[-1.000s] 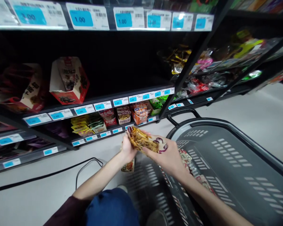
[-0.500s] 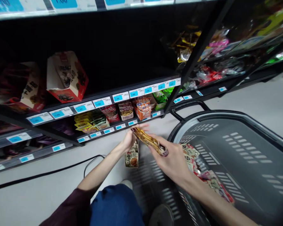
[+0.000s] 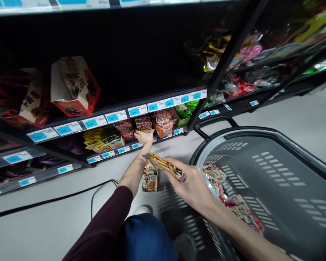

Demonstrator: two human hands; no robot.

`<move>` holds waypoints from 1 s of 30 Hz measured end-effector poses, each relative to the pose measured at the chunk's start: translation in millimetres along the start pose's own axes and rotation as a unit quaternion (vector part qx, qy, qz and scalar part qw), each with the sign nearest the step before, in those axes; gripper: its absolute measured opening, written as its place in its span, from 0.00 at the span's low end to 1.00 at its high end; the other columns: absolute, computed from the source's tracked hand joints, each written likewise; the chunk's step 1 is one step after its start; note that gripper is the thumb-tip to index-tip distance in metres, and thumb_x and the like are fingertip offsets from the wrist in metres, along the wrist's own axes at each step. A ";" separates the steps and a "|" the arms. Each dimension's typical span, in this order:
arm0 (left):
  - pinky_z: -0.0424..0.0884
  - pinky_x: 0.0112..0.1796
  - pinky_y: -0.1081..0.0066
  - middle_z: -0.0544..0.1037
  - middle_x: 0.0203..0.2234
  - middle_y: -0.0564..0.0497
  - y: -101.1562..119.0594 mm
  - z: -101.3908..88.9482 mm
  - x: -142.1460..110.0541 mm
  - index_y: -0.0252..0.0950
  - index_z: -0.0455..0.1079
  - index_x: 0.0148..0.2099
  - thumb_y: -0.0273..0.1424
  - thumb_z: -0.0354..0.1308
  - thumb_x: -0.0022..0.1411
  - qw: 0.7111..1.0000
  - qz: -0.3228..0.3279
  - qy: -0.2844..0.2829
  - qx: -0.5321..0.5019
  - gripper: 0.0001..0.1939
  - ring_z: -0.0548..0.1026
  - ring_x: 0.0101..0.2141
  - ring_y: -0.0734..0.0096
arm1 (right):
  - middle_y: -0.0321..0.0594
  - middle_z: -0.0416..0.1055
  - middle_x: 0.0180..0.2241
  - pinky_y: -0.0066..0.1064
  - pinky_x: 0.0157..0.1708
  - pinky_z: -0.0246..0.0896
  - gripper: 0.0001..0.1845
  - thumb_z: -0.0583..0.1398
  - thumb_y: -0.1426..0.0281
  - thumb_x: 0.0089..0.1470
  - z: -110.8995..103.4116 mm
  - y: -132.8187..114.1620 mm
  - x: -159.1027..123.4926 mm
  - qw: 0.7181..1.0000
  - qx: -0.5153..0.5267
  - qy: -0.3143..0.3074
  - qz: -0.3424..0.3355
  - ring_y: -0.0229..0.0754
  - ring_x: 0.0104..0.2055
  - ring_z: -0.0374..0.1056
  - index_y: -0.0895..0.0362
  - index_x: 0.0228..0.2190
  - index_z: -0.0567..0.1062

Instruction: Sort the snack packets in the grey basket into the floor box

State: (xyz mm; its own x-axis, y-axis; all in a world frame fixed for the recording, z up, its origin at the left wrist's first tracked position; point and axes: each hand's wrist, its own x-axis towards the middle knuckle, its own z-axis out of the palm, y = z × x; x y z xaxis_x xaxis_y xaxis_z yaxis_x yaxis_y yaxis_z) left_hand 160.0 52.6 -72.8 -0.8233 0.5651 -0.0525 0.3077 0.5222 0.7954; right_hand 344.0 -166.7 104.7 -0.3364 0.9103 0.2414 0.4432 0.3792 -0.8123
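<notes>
My right hand [image 3: 188, 177] is closed on a few yellow-brown snack packets [image 3: 164, 166], stacked together and seen edge-on. Reaching forward to the bottom shelf, my left hand [image 3: 144, 137] has its fingers spread at the front of a display box of snack packets [image 3: 143, 125]. Whether it presses on the box I cannot tell. To its left stands a red box of packets [image 3: 125, 129], to its right an orange box of packets [image 3: 163, 123]. Below my left forearm, more packets in a box [image 3: 150, 177] rest on the floor.
A grey shopping basket [image 3: 277, 136] stands at the right, with several snack packets [image 3: 241, 210] inside. Red-and-white boxes [image 3: 76, 87] sit on the shelf above. A black upright post [image 3: 220, 69] divides the shelving. A black cable [image 3: 57, 197] crosses the floor.
My left hand has left the held packets and moved forward to the box on the bottom shelf. My right hand still holds the packets, slightly farther left.
</notes>
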 end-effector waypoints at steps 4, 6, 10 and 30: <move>0.69 0.61 0.43 0.65 0.66 0.40 -2.4 15.7 8.8 0.37 0.64 0.67 0.41 0.62 0.69 0.999 -0.012 0.030 0.033 0.29 0.67 0.64 0.48 | 0.30 0.82 0.43 0.26 0.38 0.73 0.21 0.60 0.75 0.61 -0.3 1.2 -1.3 1.000 0.024 -0.009 -0.005 0.39 0.38 0.80 0.50 0.53 0.80; 0.70 0.61 0.44 0.66 0.66 0.39 -3.0 19.7 10.9 0.37 0.65 0.67 0.41 0.62 0.69 0.998 -0.014 0.042 0.041 0.28 0.68 0.63 0.49 | 0.28 0.81 0.44 0.26 0.40 0.73 0.24 0.61 0.77 0.59 -0.6 1.8 -1.8 0.999 0.037 -0.018 -0.003 0.39 0.40 0.80 0.49 0.54 0.80; 0.72 0.59 0.45 0.69 0.63 0.40 -5.3 16.5 14.1 0.36 0.66 0.65 0.41 0.62 0.70 0.998 -0.009 0.056 0.041 0.27 0.71 0.61 0.51 | 0.29 0.81 0.44 0.29 0.40 0.74 0.29 0.61 0.80 0.55 -0.2 3.7 -4.7 0.999 0.024 -0.040 0.001 0.40 0.37 0.80 0.49 0.56 0.79; 0.66 0.65 0.53 0.67 0.61 0.34 -15.0 -2.3 2.5 0.33 0.54 0.64 0.35 0.77 0.45 0.997 0.003 0.072 -0.032 0.50 0.65 0.65 0.47 | 0.33 0.81 0.45 0.27 0.43 0.76 0.27 0.59 0.79 0.57 -3.1 4.4 -6.9 0.999 0.011 -0.042 -0.007 0.37 0.33 0.77 0.55 0.56 0.79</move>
State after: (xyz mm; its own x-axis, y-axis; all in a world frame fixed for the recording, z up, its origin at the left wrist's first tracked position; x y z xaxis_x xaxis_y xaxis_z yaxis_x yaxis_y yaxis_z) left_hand 152.2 44.7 -83.5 -0.8824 0.4692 0.0361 0.2864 0.4745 0.8324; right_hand 350.8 -170.8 101.1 -0.4121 0.8872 0.2076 0.4191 0.3869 -0.8214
